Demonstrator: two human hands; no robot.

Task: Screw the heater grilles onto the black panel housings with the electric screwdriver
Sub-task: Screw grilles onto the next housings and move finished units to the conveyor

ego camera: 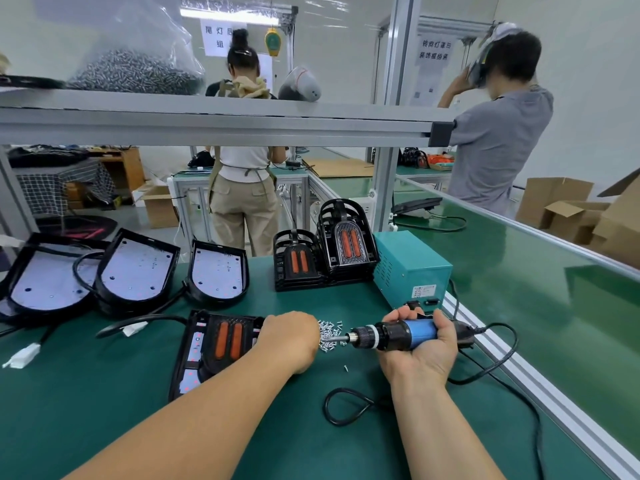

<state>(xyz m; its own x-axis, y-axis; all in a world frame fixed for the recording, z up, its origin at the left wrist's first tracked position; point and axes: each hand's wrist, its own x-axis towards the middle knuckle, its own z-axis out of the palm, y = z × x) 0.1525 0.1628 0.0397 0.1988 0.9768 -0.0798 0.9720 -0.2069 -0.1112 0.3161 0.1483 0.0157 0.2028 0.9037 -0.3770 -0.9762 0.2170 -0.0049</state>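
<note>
The black panel housing (194, 355) lies flat, two orange bars behind its grille (229, 341). The right hand (420, 348) wraps its grip round the blue electric screwdriver (398, 336); the left hand (289, 341) hides its grip from me.

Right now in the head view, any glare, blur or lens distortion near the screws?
Head view: small silver screw pile reads fairly sharp; glossy green surface at right shows bright reflections; grey aluminium post leans, which is wide-angle distortion.

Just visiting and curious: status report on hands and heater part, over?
Right hand grips electric screwdriver, bit toward screw pile. Left hand knuckles-up at the pile, grip hidden. Grille sits in black housing beside left hand. Cable loop lies by right arm.
</note>
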